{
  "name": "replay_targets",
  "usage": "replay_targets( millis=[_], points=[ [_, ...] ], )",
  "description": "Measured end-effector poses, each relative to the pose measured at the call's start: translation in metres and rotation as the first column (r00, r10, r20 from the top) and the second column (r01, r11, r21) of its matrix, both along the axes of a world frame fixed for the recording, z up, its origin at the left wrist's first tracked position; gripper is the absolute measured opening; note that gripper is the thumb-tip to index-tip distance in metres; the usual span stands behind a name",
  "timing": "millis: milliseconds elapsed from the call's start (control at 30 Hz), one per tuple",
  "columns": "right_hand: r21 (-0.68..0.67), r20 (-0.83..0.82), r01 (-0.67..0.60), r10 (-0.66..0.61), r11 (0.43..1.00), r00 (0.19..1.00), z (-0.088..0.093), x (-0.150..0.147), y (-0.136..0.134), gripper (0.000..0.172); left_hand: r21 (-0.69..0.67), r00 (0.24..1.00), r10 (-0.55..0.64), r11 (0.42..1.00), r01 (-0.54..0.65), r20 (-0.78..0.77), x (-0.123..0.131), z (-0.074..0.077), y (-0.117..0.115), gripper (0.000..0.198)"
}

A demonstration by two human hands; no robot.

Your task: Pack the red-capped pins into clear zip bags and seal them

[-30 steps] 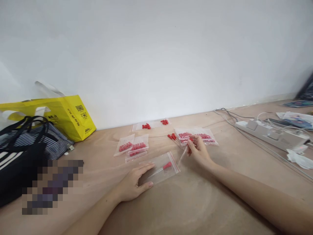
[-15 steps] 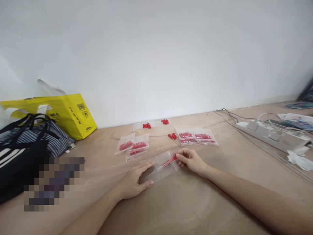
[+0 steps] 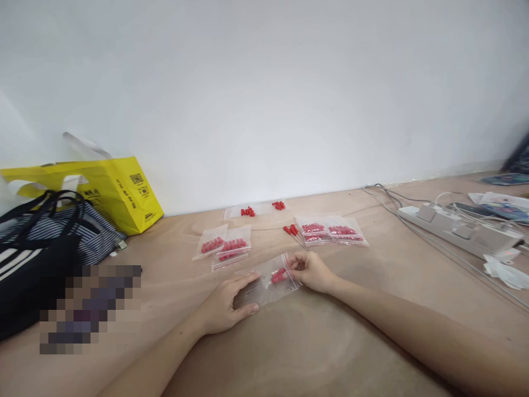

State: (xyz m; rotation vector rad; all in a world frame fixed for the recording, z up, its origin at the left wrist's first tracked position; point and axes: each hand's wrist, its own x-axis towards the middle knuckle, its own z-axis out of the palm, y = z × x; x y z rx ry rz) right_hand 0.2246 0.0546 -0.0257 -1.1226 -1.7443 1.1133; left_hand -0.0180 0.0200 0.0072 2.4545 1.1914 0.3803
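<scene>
A clear zip bag [image 3: 264, 289] with a red seal line lies slanted on the table, with red-handled pieces [image 3: 279, 275] inside near its mouth. My left hand [image 3: 229, 300] rests at the bag's closed end, thumb and fingers spread apart over it. At the mouth, the fingers of my right hand [image 3: 309, 270] are pinched together against the bag's edge; what is between them is hidden. Just beyond that hand lie loose red-handled tools [image 3: 290, 229] with thin metal shafts.
Filled zip bags [image 3: 334, 230] lie to the right, others [image 3: 231, 246] to the left. Small red pieces sit on a clear bag [image 3: 263, 210] by the wall. A power strip [image 3: 458, 229] with cables is at right, a yellow bag [image 3: 124, 193] and a black bag [image 3: 45, 281] at left.
The red handles have gone farther into the zip bag, leftward from its mouth. My right hand has shifted slightly left to the bag's edge. My left hand has barely moved.
</scene>
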Motion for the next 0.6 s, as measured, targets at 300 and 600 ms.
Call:
replay_targets(
  millis=[300, 600],
  points=[
    [0.315, 0.485, 0.122, -0.270, 0.941, 0.832, 0.025, 0.016, 0.042, 0.014, 0.004, 1.000, -0.010, 1.000, 0.010, 0.001, -0.001, -0.001, 0.000, 0.052],
    [0.480, 0.711, 0.237, -0.532, 0.845, 0.460, 0.030, -0.025, 0.096, 0.029, 0.020, 1.000, -0.008, 1.000, 0.008, 0.001, -0.005, 0.002, -0.002, 0.041]
  ],
)
